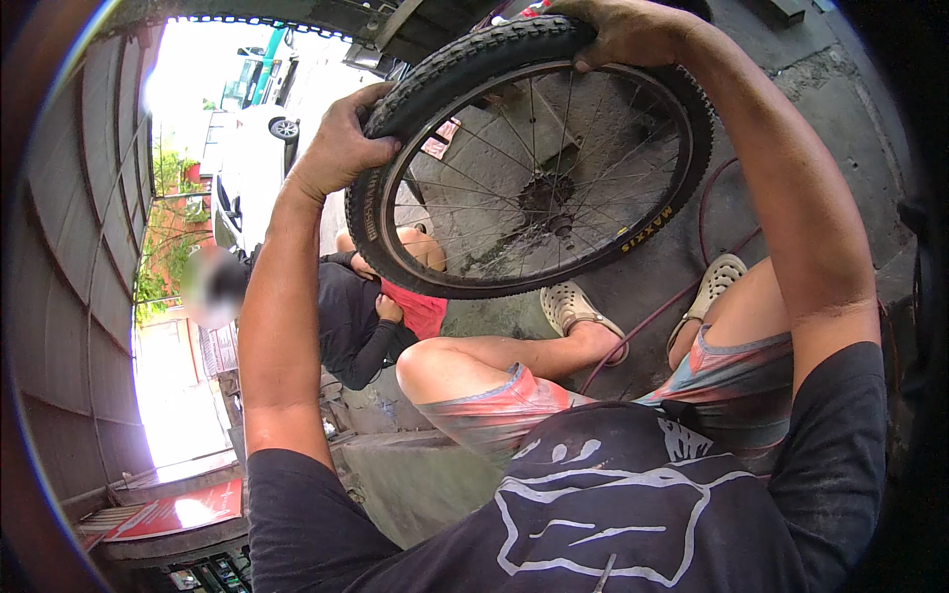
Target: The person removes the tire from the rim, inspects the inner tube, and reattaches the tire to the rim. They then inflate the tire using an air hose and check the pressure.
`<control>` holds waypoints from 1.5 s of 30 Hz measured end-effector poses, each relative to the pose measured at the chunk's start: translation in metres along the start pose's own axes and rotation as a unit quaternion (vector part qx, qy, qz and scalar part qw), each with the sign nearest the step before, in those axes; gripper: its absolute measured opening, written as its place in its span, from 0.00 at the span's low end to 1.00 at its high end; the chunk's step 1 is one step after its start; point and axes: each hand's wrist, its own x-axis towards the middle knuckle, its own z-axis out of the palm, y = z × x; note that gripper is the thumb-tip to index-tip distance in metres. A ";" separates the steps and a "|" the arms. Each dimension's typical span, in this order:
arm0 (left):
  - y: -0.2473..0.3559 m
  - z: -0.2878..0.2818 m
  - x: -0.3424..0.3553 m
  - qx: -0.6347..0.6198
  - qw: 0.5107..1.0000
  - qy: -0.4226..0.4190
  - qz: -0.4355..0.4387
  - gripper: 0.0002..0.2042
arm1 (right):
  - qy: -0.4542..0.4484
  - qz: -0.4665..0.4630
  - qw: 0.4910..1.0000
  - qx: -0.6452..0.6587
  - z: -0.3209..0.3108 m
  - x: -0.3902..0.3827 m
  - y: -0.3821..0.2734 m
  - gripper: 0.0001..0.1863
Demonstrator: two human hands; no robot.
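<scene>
I hold a bicycle wheel up in front of me, above my knees, with its face tilted toward me. Its black knobby tyre (457, 71) sits around a dark rim, and thin spokes run to a sprocket cluster (547, 198) at the hub. My left hand (348, 140) grips the tyre at its left side, thumb on the near face, the fingers mostly hidden behind it. At the wheel's top, my right hand (625, 36) is closed over the tyre, with the thumb against the inner edge of the rim.
A thin red hose (654, 314) crosses the grey concrete floor (791, 109) by my beige clogs (573, 308). To the left another person in a dark long-sleeved top (341, 321) sits close by. A white car (259, 148) stands outside beyond them. Dark metal framing (425, 30) lies past the wheel.
</scene>
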 end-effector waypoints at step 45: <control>0.012 0.046 -0.075 -0.043 0.994 0.103 -0.017 0.32 | -0.119 -0.050 0.990 -0.049 -0.002 0.019 -0.160 0.26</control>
